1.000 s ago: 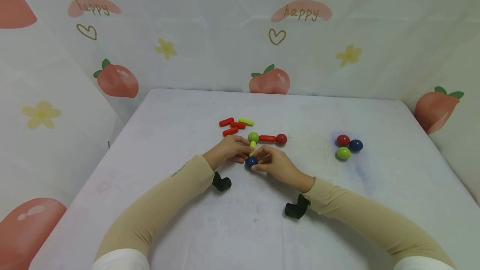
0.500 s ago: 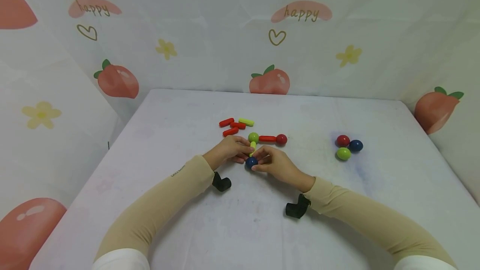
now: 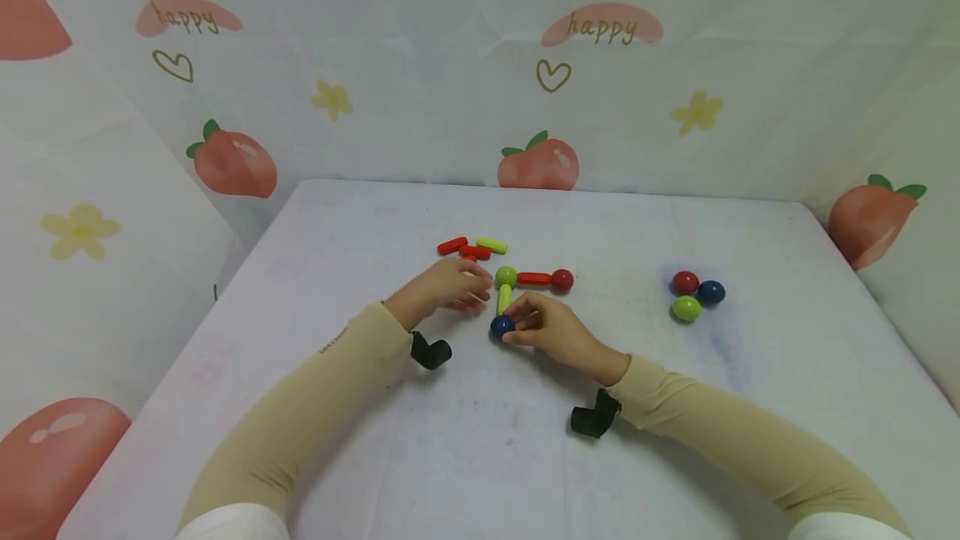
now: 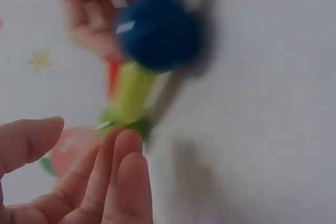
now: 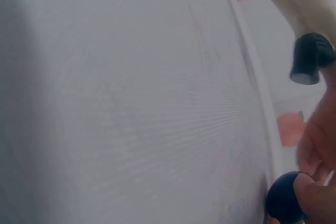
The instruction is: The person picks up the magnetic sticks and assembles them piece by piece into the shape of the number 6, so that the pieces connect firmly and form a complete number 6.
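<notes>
My right hand pinches a dark blue ball between thumb and fingers, low at the table. From that ball a yellow rod runs up to a light green ball. A red rod joins the green ball to a red ball, so the joined pieces form an L. My left hand is just left of the yellow rod, fingers apart and holding nothing. In the left wrist view its fingertips overlap the green ball, and the blue ball looks large and blurred.
Behind my left hand lie several loose rods, red and yellow, one partly hidden by the hand. On the right, a loose red ball, a blue ball and a green ball sit together. A printed cloth backdrop rises behind the table.
My left hand has let go of the yellow rod and moved a little left and away, uncovering the rod. My right hand stays at the blue ball.
</notes>
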Tool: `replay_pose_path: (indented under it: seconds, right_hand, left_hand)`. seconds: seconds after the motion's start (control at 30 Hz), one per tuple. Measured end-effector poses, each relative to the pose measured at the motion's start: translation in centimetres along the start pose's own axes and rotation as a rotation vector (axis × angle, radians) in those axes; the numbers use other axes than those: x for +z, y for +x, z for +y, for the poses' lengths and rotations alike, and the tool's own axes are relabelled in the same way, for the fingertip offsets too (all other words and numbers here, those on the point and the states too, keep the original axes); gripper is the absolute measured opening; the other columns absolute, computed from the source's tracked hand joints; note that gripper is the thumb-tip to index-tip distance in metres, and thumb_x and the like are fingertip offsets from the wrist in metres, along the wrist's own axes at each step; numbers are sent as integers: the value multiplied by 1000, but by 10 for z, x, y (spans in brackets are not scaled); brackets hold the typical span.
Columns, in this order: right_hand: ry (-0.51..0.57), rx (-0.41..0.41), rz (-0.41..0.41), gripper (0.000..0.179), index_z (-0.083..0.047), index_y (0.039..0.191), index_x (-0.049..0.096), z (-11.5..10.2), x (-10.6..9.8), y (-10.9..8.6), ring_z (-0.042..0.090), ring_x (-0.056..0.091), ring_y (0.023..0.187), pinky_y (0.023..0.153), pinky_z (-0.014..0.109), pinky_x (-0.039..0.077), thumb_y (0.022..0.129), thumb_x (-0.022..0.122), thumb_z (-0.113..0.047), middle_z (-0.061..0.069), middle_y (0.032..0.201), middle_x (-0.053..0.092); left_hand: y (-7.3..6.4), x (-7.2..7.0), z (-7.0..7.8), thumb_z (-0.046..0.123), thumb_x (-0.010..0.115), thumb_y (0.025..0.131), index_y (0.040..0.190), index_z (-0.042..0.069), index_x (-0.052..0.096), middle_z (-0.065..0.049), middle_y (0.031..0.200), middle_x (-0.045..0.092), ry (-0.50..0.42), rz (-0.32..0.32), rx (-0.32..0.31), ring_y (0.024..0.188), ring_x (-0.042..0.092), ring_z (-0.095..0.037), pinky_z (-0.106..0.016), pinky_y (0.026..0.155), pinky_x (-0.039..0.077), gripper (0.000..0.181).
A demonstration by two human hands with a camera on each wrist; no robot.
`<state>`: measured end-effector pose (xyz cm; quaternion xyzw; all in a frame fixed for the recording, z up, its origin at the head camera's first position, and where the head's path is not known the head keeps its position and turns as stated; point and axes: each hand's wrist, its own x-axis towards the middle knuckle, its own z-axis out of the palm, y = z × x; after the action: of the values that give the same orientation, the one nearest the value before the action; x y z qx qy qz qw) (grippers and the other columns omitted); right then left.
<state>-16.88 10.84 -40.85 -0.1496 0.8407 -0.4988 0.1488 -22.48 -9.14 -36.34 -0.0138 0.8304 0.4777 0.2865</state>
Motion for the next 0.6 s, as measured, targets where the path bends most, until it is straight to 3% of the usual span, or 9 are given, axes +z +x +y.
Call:
replay_pose_path:
  seconds: [0.17, 0.33, 0.47, 0.6]
  right_hand:
    - [-4, 16, -2, 32, -5, 109, 64, 1, 1, 1, 17, 64, 91, 82, 29, 54, 81, 78, -12, 9, 107, 66]
    - [-16, 37, -9, 33, -5, 110, 63, 2, 1, 2, 17, 64, 92, 83, 29, 54, 82, 78, -13, 9, 108, 66]
    - [-20, 44, -7, 33, -5, 110, 63, 1, 1, 1, 18, 63, 92, 83, 29, 54, 82, 78, -13, 9, 108, 66]
    - [-21, 48, -3, 32, -6, 109, 63, 0, 0, 1, 17, 63, 91, 82, 29, 54, 81, 78, -13, 8, 106, 66]
  left_hand:
    - [-7, -24, 16, 22, 58, 97, 129, 6, 57, -13, 115, 67, -31, 108, 74, 96, 65, -21, -32, 88, 53, 36]
    - [-7, -45, 19, 23, 58, 96, 131, 9, 56, -14, 122, 62, -64, 185, 117, 110, 60, -29, -38, 98, 48, 38]
    - [1, -50, 12, 22, 59, 96, 133, 9, 56, -13, 128, 57, -76, 218, 92, 115, 57, -29, -38, 101, 46, 39]
    - [11, -51, 2, 21, 61, 96, 129, 12, 59, -11, 130, 56, -29, 248, 34, 112, 56, -26, -37, 100, 47, 35]
